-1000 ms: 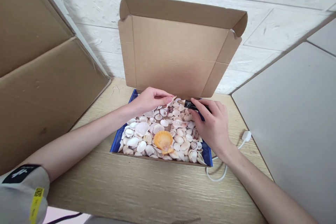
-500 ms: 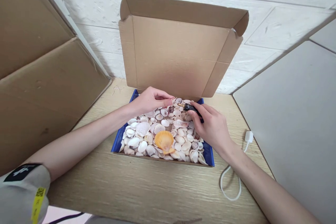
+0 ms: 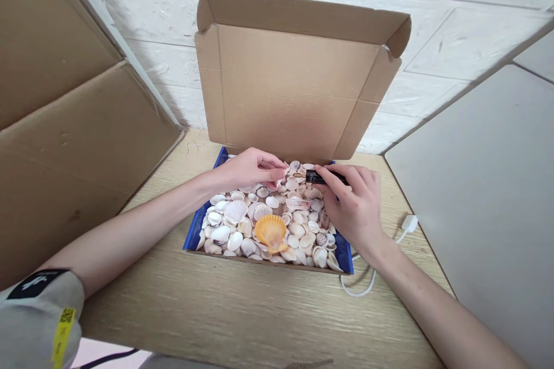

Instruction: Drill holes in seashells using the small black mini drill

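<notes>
My left hand (image 3: 253,171) is over the back of a shallow box of seashells, thumb and fingers pinched on a small pale pink seashell (image 3: 280,180), mostly hidden by the fingers. To its right, my right hand (image 3: 352,196) grips a black mini electric drill (image 3: 318,176). The drill lies nearly level, its thin brass-coloured tip pointing left at the held shell; whether they touch I cannot tell. Below the hands, a large orange scallop shell (image 3: 270,232) rests among many white and pinkish shells (image 3: 221,234).
The cardboard box lid (image 3: 289,86) stands up against the white brick wall (image 3: 164,8). Blue side walls (image 3: 345,253) edge the box. A white cable (image 3: 361,292) loops under my right forearm on the wooden table (image 3: 242,311). Cardboard (image 3: 86,144) stands at left, a white panel (image 3: 485,173) at right.
My right hand has shifted slightly right, and the drill has turned from slanting to nearly level. My left fingers have dipped and turned a little with the shell. The cable loop has moved left.
</notes>
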A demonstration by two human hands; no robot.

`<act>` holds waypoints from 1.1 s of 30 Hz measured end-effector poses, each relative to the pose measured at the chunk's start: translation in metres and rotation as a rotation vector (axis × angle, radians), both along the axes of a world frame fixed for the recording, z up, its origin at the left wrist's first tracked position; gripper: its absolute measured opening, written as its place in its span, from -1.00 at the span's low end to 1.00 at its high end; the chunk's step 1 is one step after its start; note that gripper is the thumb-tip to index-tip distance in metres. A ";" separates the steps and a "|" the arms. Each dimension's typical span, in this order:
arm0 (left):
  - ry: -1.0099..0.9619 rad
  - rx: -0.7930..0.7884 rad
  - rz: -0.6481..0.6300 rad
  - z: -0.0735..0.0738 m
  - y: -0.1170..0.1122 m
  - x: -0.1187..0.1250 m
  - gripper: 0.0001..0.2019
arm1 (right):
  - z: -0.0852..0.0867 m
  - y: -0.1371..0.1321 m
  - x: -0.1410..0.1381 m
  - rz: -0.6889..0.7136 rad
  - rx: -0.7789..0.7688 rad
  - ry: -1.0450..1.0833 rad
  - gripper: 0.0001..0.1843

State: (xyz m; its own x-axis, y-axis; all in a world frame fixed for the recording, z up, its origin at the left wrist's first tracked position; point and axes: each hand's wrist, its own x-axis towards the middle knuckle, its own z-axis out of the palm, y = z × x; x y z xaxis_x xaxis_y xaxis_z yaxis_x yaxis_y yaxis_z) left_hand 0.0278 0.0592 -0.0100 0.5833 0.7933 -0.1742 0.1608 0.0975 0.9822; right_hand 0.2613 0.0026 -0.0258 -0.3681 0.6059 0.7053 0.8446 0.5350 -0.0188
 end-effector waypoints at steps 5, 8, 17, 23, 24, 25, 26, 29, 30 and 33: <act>-0.067 -0.068 -0.042 -0.001 -0.003 0.001 -0.75 | 0.000 0.000 0.000 0.012 0.023 -0.023 -0.69; -0.064 0.008 -0.005 0.000 -0.002 0.001 -0.69 | -0.001 0.001 0.000 -0.003 -0.045 -0.037 -0.71; -0.003 0.211 0.070 -0.007 0.000 0.001 -0.61 | 0.000 -0.001 -0.004 -0.013 -0.121 -0.086 -0.68; -0.036 0.080 0.040 -0.002 -0.003 0.002 -0.62 | 0.003 -0.001 -0.002 0.037 0.017 -0.095 -0.69; -0.038 0.049 0.007 0.000 -0.003 0.002 -0.66 | 0.004 -0.002 -0.001 0.045 0.046 -0.097 -0.68; -0.041 0.017 -0.034 0.002 -0.002 0.002 -0.69 | 0.005 -0.002 -0.001 0.055 0.076 -0.100 -0.67; -0.048 -0.014 -0.077 0.003 -0.002 0.001 -0.72 | 0.006 -0.003 -0.001 0.065 0.104 -0.104 -0.65; -0.072 -0.064 -0.156 0.006 -0.002 0.000 -0.74 | 0.007 -0.004 0.000 0.080 0.146 -0.114 -0.63; -0.070 -0.050 -0.153 0.005 -0.002 0.000 -0.75 | 0.007 -0.004 0.000 0.079 0.143 -0.116 -0.63; -0.026 0.076 -0.066 0.000 -0.003 0.001 -0.68 | 0.005 -0.003 0.000 0.056 0.063 -0.118 -0.69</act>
State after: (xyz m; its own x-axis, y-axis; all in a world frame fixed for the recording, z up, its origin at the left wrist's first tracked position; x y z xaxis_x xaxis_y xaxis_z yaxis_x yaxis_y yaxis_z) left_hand 0.0289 0.0563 -0.0096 0.6385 0.7632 -0.0990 0.1386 0.0126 0.9903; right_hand 0.2611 -0.0006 -0.0213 -0.4828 0.5378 0.6911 0.8079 0.5781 0.1146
